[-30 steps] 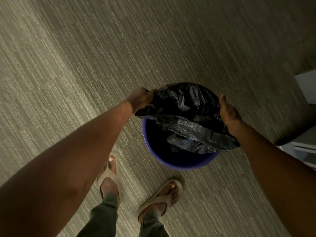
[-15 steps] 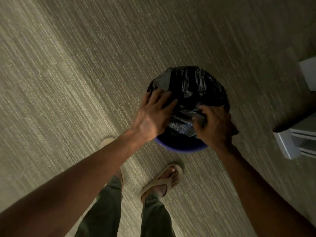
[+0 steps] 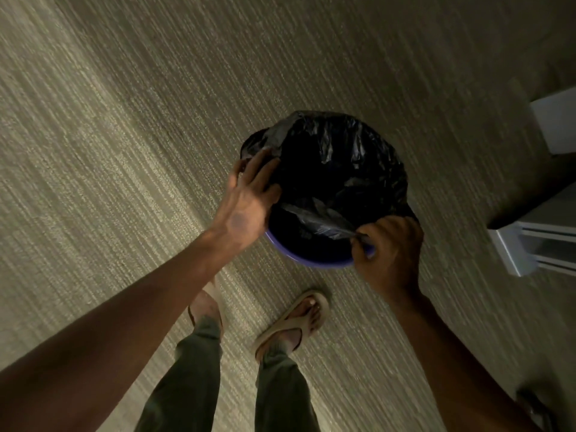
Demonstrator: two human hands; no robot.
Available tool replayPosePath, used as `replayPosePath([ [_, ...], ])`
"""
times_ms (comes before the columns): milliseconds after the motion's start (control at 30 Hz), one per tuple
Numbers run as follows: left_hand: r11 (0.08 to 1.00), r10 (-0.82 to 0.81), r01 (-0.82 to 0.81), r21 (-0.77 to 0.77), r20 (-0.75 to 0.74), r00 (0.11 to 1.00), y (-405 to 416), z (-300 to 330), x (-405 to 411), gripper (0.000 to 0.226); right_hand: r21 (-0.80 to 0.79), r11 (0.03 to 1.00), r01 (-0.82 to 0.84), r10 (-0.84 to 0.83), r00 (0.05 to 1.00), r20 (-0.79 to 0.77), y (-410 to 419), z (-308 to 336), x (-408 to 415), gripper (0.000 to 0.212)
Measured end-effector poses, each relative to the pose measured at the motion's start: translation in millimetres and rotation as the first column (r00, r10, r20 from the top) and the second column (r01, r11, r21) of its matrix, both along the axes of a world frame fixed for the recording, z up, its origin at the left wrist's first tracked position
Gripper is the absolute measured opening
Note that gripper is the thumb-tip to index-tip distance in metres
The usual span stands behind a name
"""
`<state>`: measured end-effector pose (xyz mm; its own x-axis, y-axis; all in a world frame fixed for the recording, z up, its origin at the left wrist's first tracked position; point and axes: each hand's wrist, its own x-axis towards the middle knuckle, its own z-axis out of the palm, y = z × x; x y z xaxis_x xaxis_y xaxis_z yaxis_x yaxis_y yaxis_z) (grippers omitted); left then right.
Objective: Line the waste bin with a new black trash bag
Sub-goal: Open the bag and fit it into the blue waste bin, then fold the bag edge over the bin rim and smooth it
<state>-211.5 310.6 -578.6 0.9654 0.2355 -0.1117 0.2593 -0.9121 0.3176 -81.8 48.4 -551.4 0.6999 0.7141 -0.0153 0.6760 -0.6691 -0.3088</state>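
Bag: the black trash bag (image 3: 336,157) sits in the mouth of the blue waste bin (image 3: 311,260), folded over the rim from about 9 through 12 to 3 o'clock; the rim at 6 o'clock is bare.
Bag edge: a loose strip runs across the opening toward 4 o'clock, ending at the right fingers.
Left hand (image 3: 246,201): at the bin's 9 o'clock, fingers spread and laid flat on the plastic over the rim, palm down, forearm reaching in from 7 o'clock.
Right hand (image 3: 389,247): at 4 to 5 o'clock, thumb and fingers pinched together on the bag's edge, knuckles up.
Floor: carpet (image 3: 124,151); sandalled feet (image 3: 296,322) at 6 o'clock.
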Motion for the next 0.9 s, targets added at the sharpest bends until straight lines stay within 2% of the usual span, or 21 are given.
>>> replayPosePath([
  [133, 1.0, 0.0, 0.001, 0.027, -0.056, 0.998, 0, -3, -33, 0.026, 0.012, 1.0, 0.025, -0.025, 1.0, 0.019, -34, -5, -29, 0.011],
  [200, 1.0, -0.016, 0.017, 0.024, -0.04, 0.999, -3, -8, -50, 0.02, -0.014, 1.0, 0.011, -0.011, 1.0, 0.013, -50, -13, -42, 0.012],
  [300, 0.999, -0.05, 0.05, 0.018, -0.042, 0.998, -9, -16, -66, 0.014, -0.072, 0.997, -0.006, 0.004, 0.999, -0.037, -62, -27, -52, 0.021],
  [533, 0.995, -0.093, 0.09, -0.031, -0.119, 0.989, -16, -29, -71, 0.023, -0.212, 0.976, -0.052, 0.02, 0.989, -0.149, -59, -40, -60, 0.029],
  [733, 0.995, -0.095, 0.082, -0.057, -0.285, 0.954, -14, -38, -62, 0.023, -0.407, 0.901, -0.147, 0.063, 0.975, -0.213, -69, -45, -63, 0.057],
  [833, 0.993, -0.093, 0.068, -0.097, -0.282, 0.955, -12, -45, -63, 0.02, -0.321, 0.938, -0.134, 0.046, 0.962, -0.268, -69, -48, -58, 0.057],
  [900, 0.966, 0.052, -0.101, -0.237, -0.206, 0.977, -12, -44, -62, 0.024, -0.136, 0.991, -0.004, -0.037, 0.953, -0.302, -66, -46, -55, 0.044],
])
